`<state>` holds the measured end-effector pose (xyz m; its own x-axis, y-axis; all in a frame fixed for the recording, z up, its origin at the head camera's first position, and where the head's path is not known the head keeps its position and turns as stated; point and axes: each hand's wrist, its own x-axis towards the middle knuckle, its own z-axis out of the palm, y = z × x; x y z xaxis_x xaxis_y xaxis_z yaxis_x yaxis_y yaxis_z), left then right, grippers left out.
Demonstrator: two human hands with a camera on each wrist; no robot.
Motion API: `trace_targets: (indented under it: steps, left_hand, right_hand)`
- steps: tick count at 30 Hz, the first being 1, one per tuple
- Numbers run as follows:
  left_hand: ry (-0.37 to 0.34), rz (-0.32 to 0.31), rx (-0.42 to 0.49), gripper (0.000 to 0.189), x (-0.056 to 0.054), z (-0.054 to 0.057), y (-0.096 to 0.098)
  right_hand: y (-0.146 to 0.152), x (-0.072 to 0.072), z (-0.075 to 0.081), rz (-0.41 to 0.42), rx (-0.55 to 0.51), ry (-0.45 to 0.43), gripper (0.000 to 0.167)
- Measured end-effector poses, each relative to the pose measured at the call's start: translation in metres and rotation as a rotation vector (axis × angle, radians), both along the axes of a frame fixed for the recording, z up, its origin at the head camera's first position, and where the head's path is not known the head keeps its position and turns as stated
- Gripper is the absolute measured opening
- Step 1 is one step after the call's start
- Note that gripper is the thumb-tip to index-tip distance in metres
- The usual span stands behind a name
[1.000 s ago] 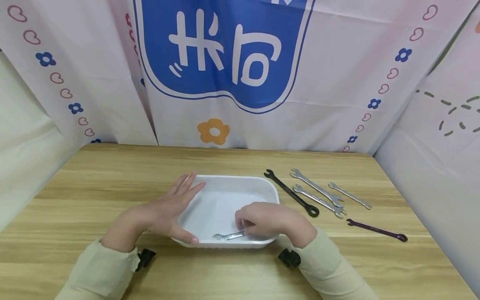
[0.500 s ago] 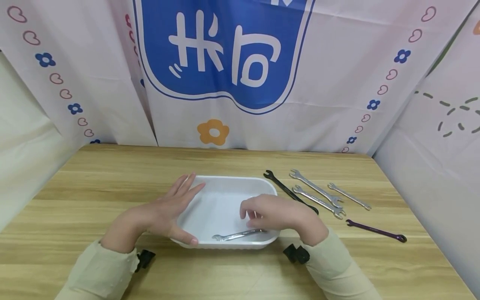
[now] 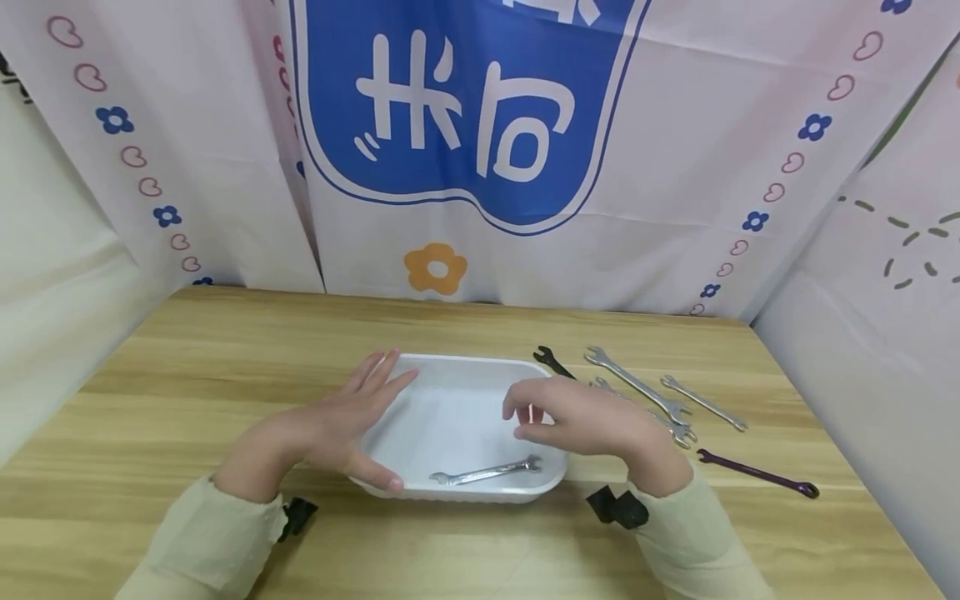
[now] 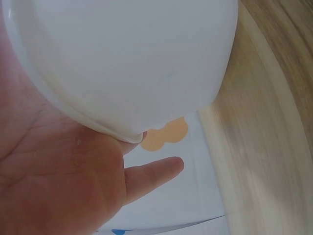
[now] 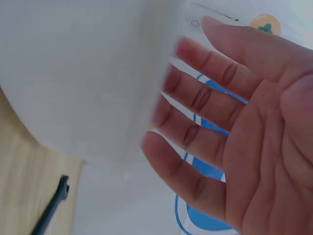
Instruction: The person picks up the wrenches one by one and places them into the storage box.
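A silver double-ended wrench (image 3: 483, 475) lies in the white tray (image 3: 450, 408) along its near side. Fingers spread, my left hand (image 3: 337, 429) rests on the tray's left rim, thumb at the near corner. In the left wrist view the tray wall (image 4: 146, 63) covers part of that hand. My right hand (image 3: 588, 417) hovers over the tray's right edge, fingers loosely bent and nothing in them. The right wrist view shows its bare palm (image 5: 264, 132) and separated fingers beside the white tray.
Right of the tray lie a black wrench (image 3: 553, 362), a long silver wrench (image 3: 637, 382), another silver wrench (image 3: 682, 436) partly behind my right hand, a small silver wrench (image 3: 703, 402) and a purple wrench (image 3: 757, 472). A printed cloth (image 3: 450, 242) hangs behind the wooden table (image 3: 247, 358).
My right hand has let go of the silver wrench in the tray and moved up and right, away from it. The left hand stays on the rim. The head view has shifted slightly.
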<state>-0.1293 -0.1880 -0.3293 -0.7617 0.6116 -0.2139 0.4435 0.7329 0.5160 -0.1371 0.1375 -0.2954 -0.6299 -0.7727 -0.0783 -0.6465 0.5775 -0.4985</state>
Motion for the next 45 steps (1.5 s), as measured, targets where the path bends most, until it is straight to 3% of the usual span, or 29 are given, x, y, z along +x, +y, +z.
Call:
trace_targets:
  steps: [9,20,30,40,45]
  left_hand:
    - [-0.001,0.008,-0.008,0.134,0.0,-0.001,0.001]
    - [-0.005,0.008,-0.001,0.134,0.0,-0.002,0.002]
    - [-0.012,0.019,-0.018,0.134,-0.001,-0.002,0.003]
    - [0.001,0.012,-0.022,0.135,-0.001,0.001,0.004]
    - [-0.001,0.018,-0.021,0.135,-0.001,0.001,0.003]
  right_hand:
    - [0.027,0.004,0.002,-0.064,-0.017,0.022,0.013]
    - [0.062,0.011,0.002,-0.106,-0.071,0.125,0.012]
    - [0.098,0.015,0.006,-0.155,-0.072,0.146,0.012]
    - [0.139,0.025,0.001,-0.311,-0.009,0.211,0.017]
    - [0.157,0.023,-0.004,-0.339,0.004,0.247,0.019]
